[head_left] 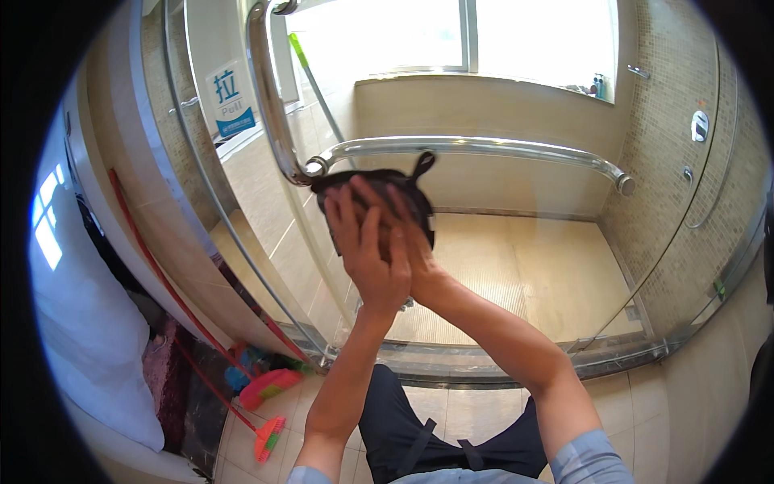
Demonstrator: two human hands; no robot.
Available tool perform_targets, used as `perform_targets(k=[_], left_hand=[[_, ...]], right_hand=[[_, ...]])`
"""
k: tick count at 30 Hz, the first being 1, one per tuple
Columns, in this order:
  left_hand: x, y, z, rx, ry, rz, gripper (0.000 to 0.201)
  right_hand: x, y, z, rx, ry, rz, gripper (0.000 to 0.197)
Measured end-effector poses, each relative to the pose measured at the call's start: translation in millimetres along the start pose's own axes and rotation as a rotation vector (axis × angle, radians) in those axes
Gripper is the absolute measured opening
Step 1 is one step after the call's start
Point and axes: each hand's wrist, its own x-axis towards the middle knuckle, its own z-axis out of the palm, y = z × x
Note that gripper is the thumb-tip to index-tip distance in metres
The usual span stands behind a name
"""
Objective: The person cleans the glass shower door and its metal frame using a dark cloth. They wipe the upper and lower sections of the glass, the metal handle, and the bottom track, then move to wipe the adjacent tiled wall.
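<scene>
Forearms rise from lower edge. Left hand (372,256) overlaps right hand (403,234), both pressed flat together on dark cloth (385,187) against glass shower door (242,202), below chrome handle (484,148). Step, judged: wiping glass mid-way. Next move calls for steady pressure, clearing handle.

2 red-handled brooms (266,407) on the tiled floor (476,415), blue-and-white door sticker (232,98), bright window (451,32), green-handled mop (316,85)

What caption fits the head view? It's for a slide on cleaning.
Both hands, left hand over right hand, press a dark cloth against the glass shower door.
</scene>
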Motion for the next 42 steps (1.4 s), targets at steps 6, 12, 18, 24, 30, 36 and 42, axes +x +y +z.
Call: perform_targets(k=[6,12,18,24,30,36,42], left_hand=[[23.4,70.2,50.5,-0.077,-0.127,0.209,0.032],[-21.5,102.5,72.6,-0.051,-0.33,0.35,0.032],[-110.0,73.1,52.8,0.007,-0.325,0.191,0.021],[-30.5,66.4,46.2,0.018,-0.173,0.191,0.029],[33.4,132.6,96.3,-0.086,-0.192,0.419,0.026],[-17.0,179.4,135.2,-0.213,-0.381,0.515,0.037],[-67.8,194.8,130.3,-0.319,-0.607,0.53,0.048]], right_hand=[[-58.0,64.5,-19.3,-0.088,0.127,0.245,0.064],[-145.9,59.2,-11.1,-0.11,0.325,0.594,0.062],[-150.3,-0.1,1.6,-0.059,0.373,0.639,0.061],[-77.5,49.6,-6.5,-0.034,0.314,0.402,0.059],[-92.6,120.9,-50.1,-0.151,0.363,0.422,0.058],[-179.2,133.7,-74.0,-0.287,0.422,0.626,0.056],[-211.9,105.2,-74.9,-0.363,0.423,0.679,0.055]])
